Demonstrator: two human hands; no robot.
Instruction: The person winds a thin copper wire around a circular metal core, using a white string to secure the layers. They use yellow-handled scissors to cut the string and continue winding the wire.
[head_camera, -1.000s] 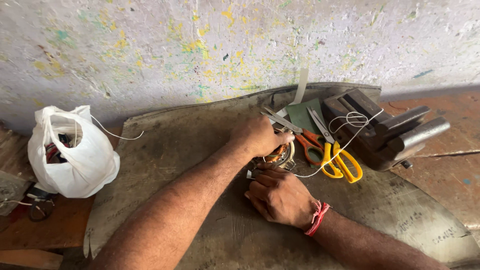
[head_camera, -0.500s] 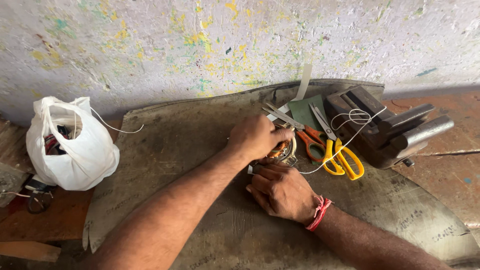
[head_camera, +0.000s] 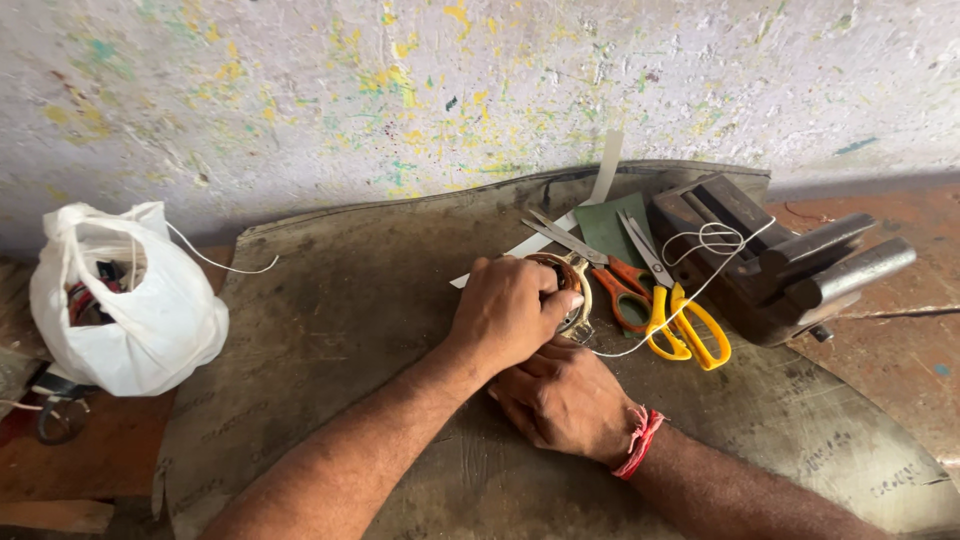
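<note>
My left hand (head_camera: 510, 312) is clasped over a round metal part with copper-coloured winding (head_camera: 566, 285) that rests on a worn grey board (head_camera: 350, 300). My right hand (head_camera: 565, 400), with a red thread at the wrist, presses against the same part from below; what its fingers hold is hidden under the left hand. A white string (head_camera: 700, 270) runs from the part toward a bench vise (head_camera: 770, 260).
Orange-handled scissors (head_camera: 615, 285) and yellow-handled scissors (head_camera: 685, 320) lie just right of my hands. A green sheet (head_camera: 605, 230) and a white strip (head_camera: 605, 170) lie behind them. A white plastic bag (head_camera: 125, 300) with things inside stands at the left. A paint-speckled wall (head_camera: 400, 90) rises behind.
Both hands have stayed on the wound part, shifting slightly; the left hand has closed more fully over it. The camera view has drifted a little.
</note>
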